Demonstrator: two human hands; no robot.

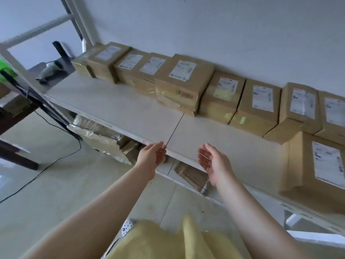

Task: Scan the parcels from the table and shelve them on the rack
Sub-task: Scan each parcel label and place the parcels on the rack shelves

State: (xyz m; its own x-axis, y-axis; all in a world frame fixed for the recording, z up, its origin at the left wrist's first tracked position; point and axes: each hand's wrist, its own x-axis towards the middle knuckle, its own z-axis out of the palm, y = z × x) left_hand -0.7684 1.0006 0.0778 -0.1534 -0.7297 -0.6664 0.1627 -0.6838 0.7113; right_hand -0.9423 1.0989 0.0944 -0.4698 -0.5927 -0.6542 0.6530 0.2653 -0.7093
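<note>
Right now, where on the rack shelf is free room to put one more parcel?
The front strip of the shelf is bare, from the left end to the front-right box. The back along the wall is crowded with a row of parcels.

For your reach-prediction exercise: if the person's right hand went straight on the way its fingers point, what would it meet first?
Probably the right hand crosses bare pale shelf board and first meets the brown cardboard parcel with the barcode sticker; depth is uncertain.

Parcels (183,85): brown cardboard, glossy tape, paper labels. Rack shelf (130,113): matt, smooth.
</note>
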